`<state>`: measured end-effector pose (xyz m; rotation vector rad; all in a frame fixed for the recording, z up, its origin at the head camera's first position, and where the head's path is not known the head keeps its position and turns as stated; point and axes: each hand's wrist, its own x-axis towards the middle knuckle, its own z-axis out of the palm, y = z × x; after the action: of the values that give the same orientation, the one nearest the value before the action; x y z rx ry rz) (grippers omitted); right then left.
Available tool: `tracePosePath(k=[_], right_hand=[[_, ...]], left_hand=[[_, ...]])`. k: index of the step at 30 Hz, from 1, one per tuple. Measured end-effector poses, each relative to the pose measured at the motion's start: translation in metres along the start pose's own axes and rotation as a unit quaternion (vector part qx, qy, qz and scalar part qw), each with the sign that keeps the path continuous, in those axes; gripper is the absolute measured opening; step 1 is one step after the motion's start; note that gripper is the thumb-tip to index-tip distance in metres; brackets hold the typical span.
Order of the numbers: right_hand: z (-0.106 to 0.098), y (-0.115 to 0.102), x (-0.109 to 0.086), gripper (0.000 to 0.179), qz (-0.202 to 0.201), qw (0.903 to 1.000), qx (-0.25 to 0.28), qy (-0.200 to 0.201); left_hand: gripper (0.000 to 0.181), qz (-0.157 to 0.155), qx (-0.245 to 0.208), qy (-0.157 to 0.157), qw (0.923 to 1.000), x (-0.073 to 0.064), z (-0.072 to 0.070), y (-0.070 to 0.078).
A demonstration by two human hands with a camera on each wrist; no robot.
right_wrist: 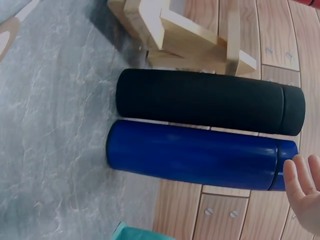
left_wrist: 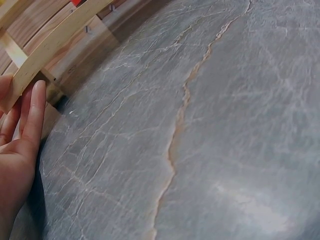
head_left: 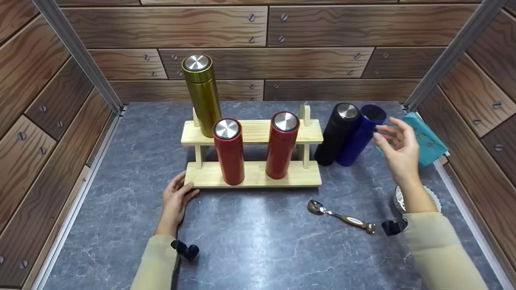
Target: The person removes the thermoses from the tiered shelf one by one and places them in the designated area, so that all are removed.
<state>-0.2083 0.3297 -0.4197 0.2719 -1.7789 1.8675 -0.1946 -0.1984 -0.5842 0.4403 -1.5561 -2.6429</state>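
Note:
At the front left corner of a two-tier wooden rack (head_left: 254,174), my left hand (head_left: 174,203) pinches the lower shelf, thumb above and fingers beneath. The left wrist view shows these fingers (left_wrist: 36,107) under the board. Two red thermos bottles, one on the left (head_left: 232,161) and one on the right (head_left: 280,157), stand upright on the lower tier. A gold thermos bottle (head_left: 205,102) stands on the upper tier's left end. My right hand (head_left: 403,159) is open, its fingertips beside the top of a blue thermos bottle (right_wrist: 195,155). A black thermos bottle (right_wrist: 200,100) stands next to the blue one.
A spoon (head_left: 338,216) with a decorated handle lies on the grey marbled table (head_left: 250,241) at front right. Behind my right hand is a teal packet (head_left: 425,139). A patterned round dish (head_left: 432,197) is partly hidden by my right forearm. Wood-patterned walls enclose the table.

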Motion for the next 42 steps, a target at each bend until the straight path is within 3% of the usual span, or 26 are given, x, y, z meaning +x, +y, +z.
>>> tracePosePath(k=[12,19,32,42], right_hand=[[0.023,-0.010,0.004,0.046,-0.021,0.9975,0.050,-0.045],[0.040,-0.015,0.009,0.044,-0.036,0.9976,0.031,-0.051],[0.066,-0.029,0.015,0.047,-0.029,0.9944,0.042,-0.093],[0.096,-0.039,0.020,0.047,-0.031,0.9909,0.035,-0.127]], left_hand=[[0.054,0.005,0.011,-0.005,0.9999,-0.001,0.000,-0.001],[0.054,0.009,0.013,-0.002,0.9999,0.000,0.000,-0.002],[0.051,0.008,0.017,0.007,0.9998,0.001,0.000,-0.003],[0.052,0.017,0.008,0.017,0.9997,0.000,0.000,-0.005]])
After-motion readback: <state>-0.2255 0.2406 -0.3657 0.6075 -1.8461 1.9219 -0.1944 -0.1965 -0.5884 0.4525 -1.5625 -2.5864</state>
